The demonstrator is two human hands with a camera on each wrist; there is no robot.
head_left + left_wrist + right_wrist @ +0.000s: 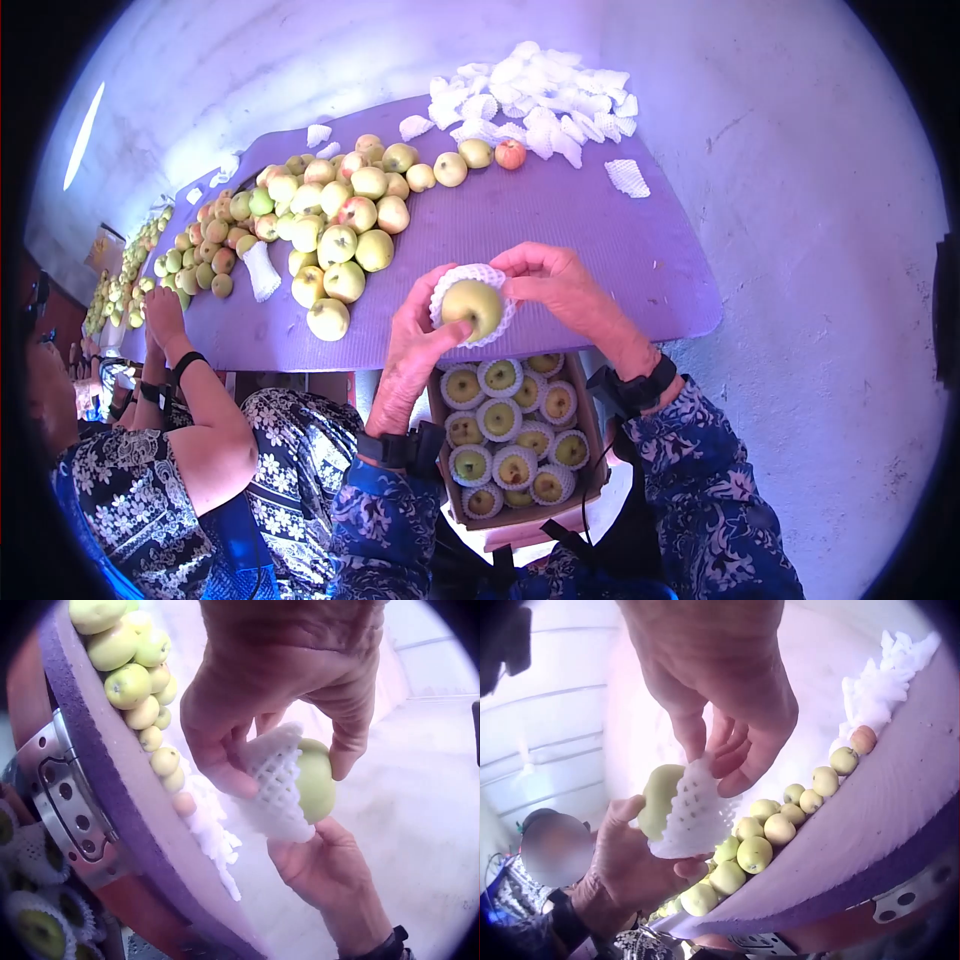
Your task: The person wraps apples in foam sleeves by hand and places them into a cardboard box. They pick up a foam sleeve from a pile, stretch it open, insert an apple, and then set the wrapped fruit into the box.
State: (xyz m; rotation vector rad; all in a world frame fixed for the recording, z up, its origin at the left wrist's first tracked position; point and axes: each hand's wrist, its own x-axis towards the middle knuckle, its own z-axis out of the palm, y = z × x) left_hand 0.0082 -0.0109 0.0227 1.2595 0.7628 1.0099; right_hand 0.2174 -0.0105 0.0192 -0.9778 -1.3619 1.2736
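A yellow-green apple (471, 308) sits partly inside a white foam net (445, 285), held above the front edge of the purple table. The left hand (405, 345) grips apple and net from the left, its thumb on the apple's face. With thumb and fingers the right hand (560, 290) pinches the net's edge on the other side. In the left wrist view the net (276, 784) covers one side of the apple (316, 781). The right wrist view shows the right hand (720, 682) pinching the net's gathered end (703, 769).
Loose apples (340, 243) are heaped on the table (480, 220), left of centre. White foam nets (540, 95) are piled at the back. Below the table edge, a cardboard box (600, 440) holds netted apples (515, 468). Another person (150, 470) is at the left.
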